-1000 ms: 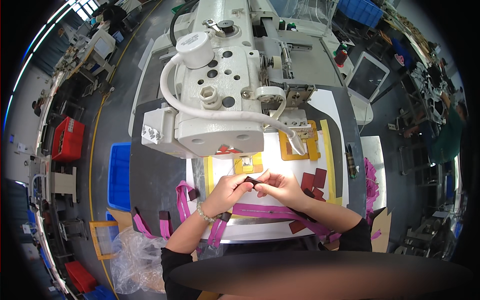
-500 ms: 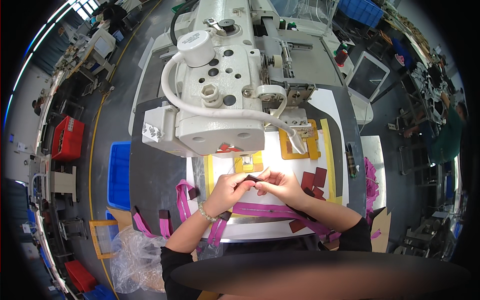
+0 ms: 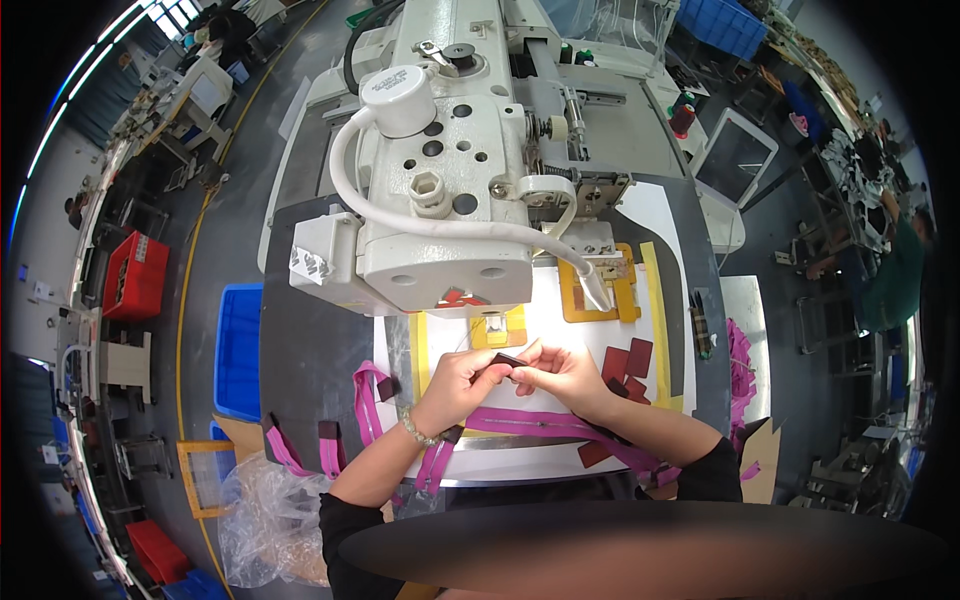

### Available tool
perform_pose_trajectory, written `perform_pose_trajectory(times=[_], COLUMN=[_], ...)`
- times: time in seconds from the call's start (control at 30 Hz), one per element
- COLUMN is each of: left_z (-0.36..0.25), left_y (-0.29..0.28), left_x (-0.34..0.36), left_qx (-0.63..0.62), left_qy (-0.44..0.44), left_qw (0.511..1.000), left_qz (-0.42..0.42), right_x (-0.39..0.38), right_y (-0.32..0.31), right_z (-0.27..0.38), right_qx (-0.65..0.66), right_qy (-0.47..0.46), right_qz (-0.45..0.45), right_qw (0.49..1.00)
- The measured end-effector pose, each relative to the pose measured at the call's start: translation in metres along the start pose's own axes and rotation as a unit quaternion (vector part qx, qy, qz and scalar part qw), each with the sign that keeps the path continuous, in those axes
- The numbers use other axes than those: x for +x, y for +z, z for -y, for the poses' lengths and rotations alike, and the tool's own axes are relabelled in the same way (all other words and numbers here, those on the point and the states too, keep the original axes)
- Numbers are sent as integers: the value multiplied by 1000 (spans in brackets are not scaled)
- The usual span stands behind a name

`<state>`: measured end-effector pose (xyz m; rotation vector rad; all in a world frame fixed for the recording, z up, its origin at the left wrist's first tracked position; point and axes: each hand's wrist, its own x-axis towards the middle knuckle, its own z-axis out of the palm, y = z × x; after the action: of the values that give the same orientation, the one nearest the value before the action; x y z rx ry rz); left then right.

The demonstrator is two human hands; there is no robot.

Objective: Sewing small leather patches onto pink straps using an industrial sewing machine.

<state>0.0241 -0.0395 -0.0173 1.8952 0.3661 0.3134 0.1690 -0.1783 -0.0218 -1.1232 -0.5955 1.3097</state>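
My left hand (image 3: 463, 385) and my right hand (image 3: 560, 375) both pinch a small dark piece (image 3: 506, 360), in front of the white sewing machine head (image 3: 440, 270). Beneath and around my hands are magenta zipper tapes (image 3: 510, 420), some with dark end pieces; others (image 3: 285, 450) hang over the front left edge. Dark red rectangular pieces (image 3: 636, 358) lie right of my right hand. A small yellow plate (image 3: 516, 330) sits just beyond my fingers, and a larger yellow frame (image 3: 627, 300) lies behind it on the white sheet.
A blue bin (image 3: 238, 350) stands left of the dark tabletop (image 3: 310, 370), above a crumpled clear bag (image 3: 270, 530). Pens (image 3: 703, 325) lie at the right; beyond are a magenta heap (image 3: 740, 365) and a screen (image 3: 733, 158). Another person (image 3: 895, 270) is at the far right.
The dark piece between my fingertips has shifted very slightly; both my hands keep their pinch on it. The whole view has moved a little.
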Motion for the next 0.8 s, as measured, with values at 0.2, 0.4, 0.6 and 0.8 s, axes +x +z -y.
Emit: perform_pose_trajectory(times=[0.2, 0.4, 0.6, 0.8], left_z=[-5, -3, -5, -5], left_y=[1, 2, 1, -2], left_x=[0, -2, -2, -3], left_qx=[-31, -37, -17, 33], left_qy=[9, 16, 31, 50], left_qw=[999, 999, 999, 998], left_qz=[-10, -14, -19, 0], right_x=[-3, -4, -5, -4], right_y=[3, 4, 5, 2], right_z=[5, 7, 8, 26], right_qx=[9, 3, -2, -111], right_qy=[-4, -6, -12, 13], right_qz=[1, -1, 1, 37], right_qw=[1000, 1000, 1000, 993])
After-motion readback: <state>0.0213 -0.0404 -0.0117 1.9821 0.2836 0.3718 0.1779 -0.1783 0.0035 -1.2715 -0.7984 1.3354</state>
